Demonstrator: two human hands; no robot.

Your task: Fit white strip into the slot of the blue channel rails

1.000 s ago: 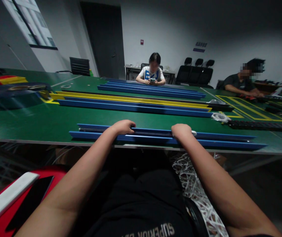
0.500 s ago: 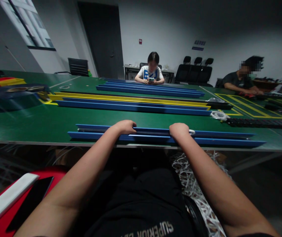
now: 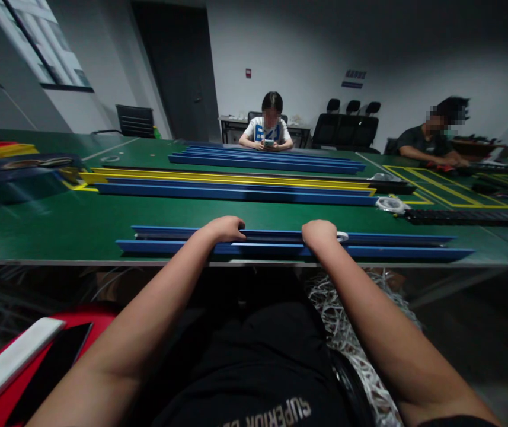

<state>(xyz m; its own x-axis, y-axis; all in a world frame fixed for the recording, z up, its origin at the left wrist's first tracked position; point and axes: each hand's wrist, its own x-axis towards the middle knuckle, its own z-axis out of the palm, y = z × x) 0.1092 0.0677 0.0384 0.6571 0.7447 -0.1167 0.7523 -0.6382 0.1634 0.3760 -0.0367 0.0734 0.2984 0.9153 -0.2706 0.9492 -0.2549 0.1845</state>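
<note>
A long blue channel rail (image 3: 396,254) lies along the near edge of the green table (image 3: 58,225). My left hand (image 3: 224,228) rests on top of it with the fingers curled over its far wall. My right hand (image 3: 320,233) is a closed fist on the same rail, a little to the right. A thin white strip (image 3: 341,236) pokes out past my right fingers and runs inside the channel between my hands. Both forearms reach out from my lap.
More blue and yellow rails (image 3: 236,184) lie across the table's middle and far side. A white coil (image 3: 389,204) and a black strip (image 3: 467,217) lie at right. One person (image 3: 268,127) sits opposite, another (image 3: 431,142) at right. A red stool with a phone (image 3: 35,367) stands at lower left; white ties (image 3: 347,332) are piled under the table.
My hands stay on the rail in the same grip. The view has tilted up slightly, so the table sits a little lower in the picture.
</note>
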